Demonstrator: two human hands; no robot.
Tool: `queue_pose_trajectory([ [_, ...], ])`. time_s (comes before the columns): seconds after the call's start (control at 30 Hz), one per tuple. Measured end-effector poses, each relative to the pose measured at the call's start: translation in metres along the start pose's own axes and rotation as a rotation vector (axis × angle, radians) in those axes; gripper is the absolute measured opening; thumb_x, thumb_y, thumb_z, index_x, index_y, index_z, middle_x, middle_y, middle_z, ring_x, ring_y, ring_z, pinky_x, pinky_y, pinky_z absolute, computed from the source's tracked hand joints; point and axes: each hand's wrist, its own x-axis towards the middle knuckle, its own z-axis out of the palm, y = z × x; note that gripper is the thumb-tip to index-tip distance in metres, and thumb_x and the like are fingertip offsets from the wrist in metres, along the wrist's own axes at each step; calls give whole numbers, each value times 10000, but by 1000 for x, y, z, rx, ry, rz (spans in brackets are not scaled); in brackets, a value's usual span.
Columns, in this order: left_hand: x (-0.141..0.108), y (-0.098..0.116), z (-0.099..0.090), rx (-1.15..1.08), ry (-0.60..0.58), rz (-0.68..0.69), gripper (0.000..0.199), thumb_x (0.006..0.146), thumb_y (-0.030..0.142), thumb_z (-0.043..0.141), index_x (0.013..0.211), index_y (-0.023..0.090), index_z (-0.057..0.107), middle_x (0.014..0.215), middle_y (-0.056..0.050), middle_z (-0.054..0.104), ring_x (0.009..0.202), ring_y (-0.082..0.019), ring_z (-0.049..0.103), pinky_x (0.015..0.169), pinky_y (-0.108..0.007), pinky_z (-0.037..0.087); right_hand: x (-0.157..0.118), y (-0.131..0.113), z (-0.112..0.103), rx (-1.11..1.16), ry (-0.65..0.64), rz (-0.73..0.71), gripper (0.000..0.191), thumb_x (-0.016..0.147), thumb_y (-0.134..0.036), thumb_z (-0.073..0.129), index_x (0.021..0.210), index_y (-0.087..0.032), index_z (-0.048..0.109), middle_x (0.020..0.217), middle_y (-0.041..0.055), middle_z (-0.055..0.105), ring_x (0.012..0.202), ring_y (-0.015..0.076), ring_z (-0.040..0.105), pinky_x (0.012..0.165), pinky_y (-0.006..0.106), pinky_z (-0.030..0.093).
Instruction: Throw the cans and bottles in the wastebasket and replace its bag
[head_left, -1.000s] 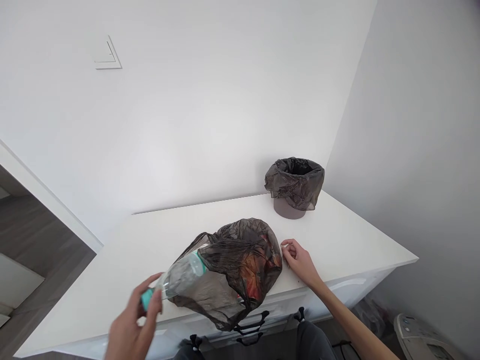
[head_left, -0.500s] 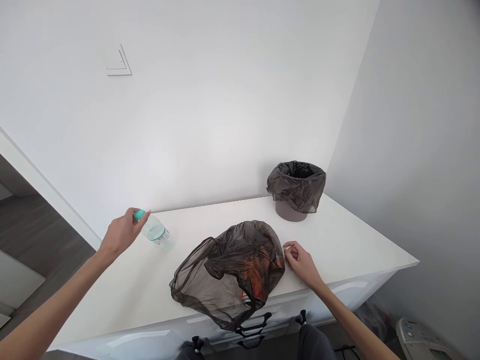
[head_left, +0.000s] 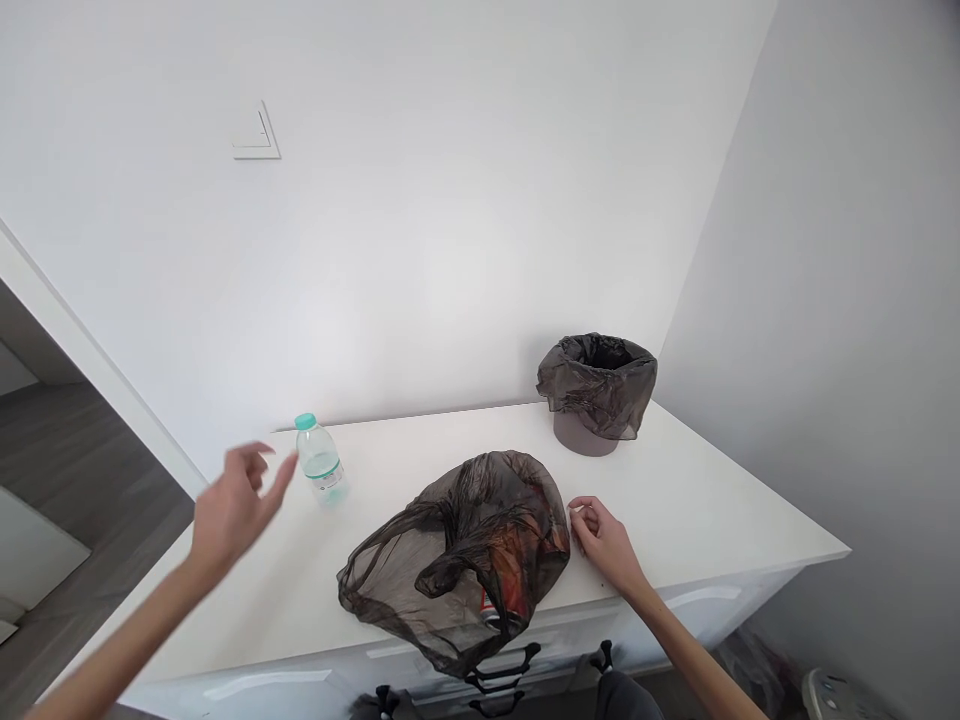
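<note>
A clear plastic bottle (head_left: 322, 465) with a turquoise cap stands upright on the white dresser top (head_left: 660, 510). Just left of it is my left hand (head_left: 236, 500), slightly blurred, thumb and fingers apart, holding nothing. A dark see-through garbage bag (head_left: 465, 550) lies at the front edge, its mouth sagging to the left and over the edge. Through its film I make out a red can (head_left: 512, 590) and something orange. My right hand (head_left: 600, 535) rests by the bag's right side with fingers curled together; whether they pinch the film is hard to see.
A brown bin (head_left: 585, 433) with a dark liner (head_left: 604, 385) folded over its rim stands at the back right by the wall. Black drawer handles (head_left: 502, 670) show below the front edge. A doorway opens at the far left.
My left hand has let go of the bottle's cap and drawn back left. The bottle, tilted before, now stands upright. My right hand stays by the bag.
</note>
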Motion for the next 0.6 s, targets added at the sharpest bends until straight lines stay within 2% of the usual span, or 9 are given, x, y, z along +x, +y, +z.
queue_pose_trajectory([
  [0.03, -22, 3, 3, -52, -84, 102, 509, 962, 641, 396, 1104, 181, 561, 764, 13, 594, 613, -153, 571, 625, -266, 468, 0, 0, 0, -1, 0, -5, 356, 920, -593, 527, 995, -249, 583, 630, -39, 548, 542, 190, 534, 574, 313, 441],
  [0.1, -68, 16, 12, -197, -377, 399, 368, 1010, 502, 386, 969, 227, 626, 822, -23, 670, 683, -167, 629, 703, -288, 519, 1, 1, 1, -3, 1, -18, 349, 923, -586, 530, 991, -248, 583, 628, -39, 542, 549, 191, 537, 580, 313, 441],
  [0.13, -88, 26, 18, -248, -473, 502, 329, 1033, 419, 382, 977, 241, 653, 905, -45, 698, 803, -185, 665, 777, -296, 535, 1, 1, 1, -4, 1, -23, 344, 925, -579, 530, 995, -246, 582, 628, -39, 539, 547, 189, 535, 578, 313, 440],
  [0.2, -117, 49, 33, -325, -573, 643, 298, 1035, 272, 386, 1152, 262, 660, 1153, -74, 701, 1080, -211, 658, 968, -324, 523, 1, 1, 0, -9, -1, -30, 332, 932, -564, 522, 1008, -245, 578, 631, -39, 539, 543, 189, 529, 578, 314, 439],
  [0.3, -128, 77, 62, -327, -563, 720, 525, 933, 74, 390, 1405, 249, 540, 1425, -99, 587, 1327, -242, 541, 1132, -398, 454, 0, -2, 0, -31, 16, -31, 330, 934, -561, 504, 1003, -247, 575, 632, -34, 541, 557, 198, 538, 593, 321, 447],
  [0.4, -114, 93, 94, -155, -474, 669, 742, 747, -38, 421, 1450, 186, 499, 1461, -142, 547, 1357, -294, 508, 1137, -479, 444, 0, -5, -1, -39, 36, -30, 331, 929, -567, 499, 989, -250, 573, 634, -32, 554, 558, 202, 551, 600, 324, 453],
  [0.5, -94, 105, 115, 77, -391, 621, 634, 738, -18, 459, 1341, 135, 581, 1308, -181, 634, 1238, -341, 577, 1083, -537, 451, 0, -8, -2, -25, 32, -31, 307, 935, -547, 495, 990, -255, 572, 622, -42, 558, 535, 194, 550, 589, 317, 448],
  [0.6, -73, 114, 122, 173, -334, 614, 434, 825, 74, 475, 1226, 78, 641, 1274, -245, 640, 1286, -405, 536, 1152, -623, 327, 1, -10, -3, -18, 30, -35, 281, 937, -519, 493, 985, -254, 575, 621, -40, 564, 540, 194, 556, 585, 312, 444],
])
